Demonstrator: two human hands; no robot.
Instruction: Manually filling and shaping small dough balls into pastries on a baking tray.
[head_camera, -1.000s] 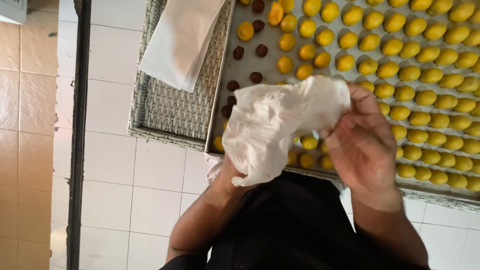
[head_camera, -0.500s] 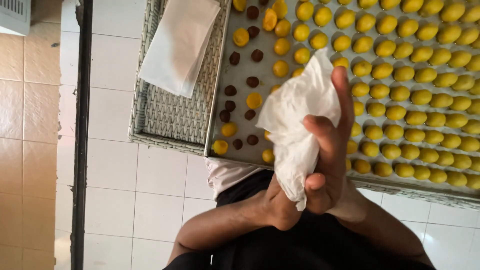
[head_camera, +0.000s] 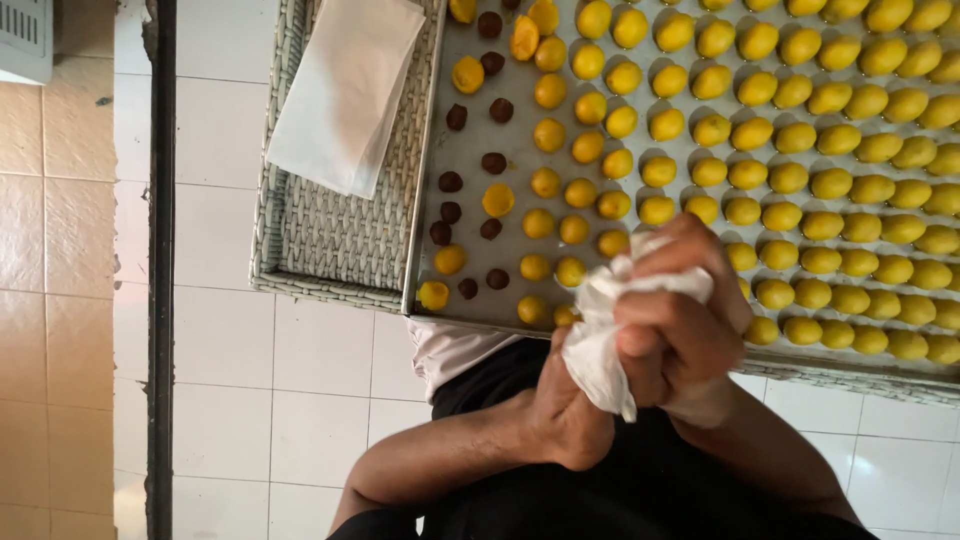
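My right hand (head_camera: 680, 320) is clenched around a crumpled white tissue (head_camera: 598, 345), just over the near edge of a metal baking tray (head_camera: 470, 290). My left hand (head_camera: 568, 415) sits under it, pressed against the same tissue and partly hidden by it. The tray holds rows of several small yellow balls (head_camera: 770, 180). At its left end are several dark brown balls (head_camera: 494, 163) mixed with a few loose yellow ones.
The metal tray rests on a larger woven wicker tray (head_camera: 330, 240), where a folded white napkin (head_camera: 345, 90) lies at the left. Below is a white tiled floor (head_camera: 220, 380), with a dark vertical bar (head_camera: 160, 300) and beige tiles farther left.
The tissue was spread wide over my hands a second ago; it is now squeezed into a wad. My hands have closed together and shifted right, uncovering more of the tray.
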